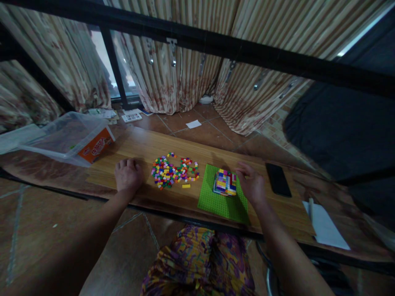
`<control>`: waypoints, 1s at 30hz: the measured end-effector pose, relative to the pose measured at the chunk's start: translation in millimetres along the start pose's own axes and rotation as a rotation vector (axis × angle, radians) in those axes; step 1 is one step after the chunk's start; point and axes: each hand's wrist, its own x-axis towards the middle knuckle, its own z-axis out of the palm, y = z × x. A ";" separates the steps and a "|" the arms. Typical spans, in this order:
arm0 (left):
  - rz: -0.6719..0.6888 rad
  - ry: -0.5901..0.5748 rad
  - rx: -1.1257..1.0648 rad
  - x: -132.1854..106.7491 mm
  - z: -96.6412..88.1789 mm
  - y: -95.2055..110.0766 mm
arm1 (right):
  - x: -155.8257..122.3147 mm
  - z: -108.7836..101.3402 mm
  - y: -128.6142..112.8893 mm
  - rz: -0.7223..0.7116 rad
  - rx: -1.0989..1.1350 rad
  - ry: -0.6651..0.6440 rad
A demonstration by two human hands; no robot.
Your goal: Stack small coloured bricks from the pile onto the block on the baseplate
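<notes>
On the wooden tabletop (145,148) lies a scattered heap of small coloured bricks (173,170), with one yellow brick (186,186) apart at its near edge. A green baseplate (220,201) lies to the right and carries a multicoloured block of stacked bricks (226,182). My left hand (127,174) rests on the table left of the heap, its fingers curled under and nothing visible in them. My right hand (251,184) sits at the baseplate's right edge, fingers bent toward the stacked block and close to it; I cannot see a brick in them.
A clear plastic tub (61,139) with an orange label lies tipped at the table's left end. A black phone (278,179) lies right of my right hand, and white paper (325,226) beyond it. Curtains and a dark bar stand behind; tiled floor below.
</notes>
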 end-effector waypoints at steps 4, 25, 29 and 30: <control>-0.016 -0.002 -0.010 -0.4 -1.0 1.2 | -10.1 1.6 -21.6 0.019 0.092 0.082; -0.028 -0.011 -0.004 -2.8 -1.6 2.3 | -22.6 114.9 -78.4 -0.119 -0.241 -0.264; -0.006 -0.008 0.013 -2.6 -0.1 0.7 | -17.6 122.2 -80.7 -0.105 -0.327 -0.298; -0.004 -0.003 0.019 -2.7 0.4 0.4 | -17.2 123.4 -80.5 -0.102 -0.354 -0.307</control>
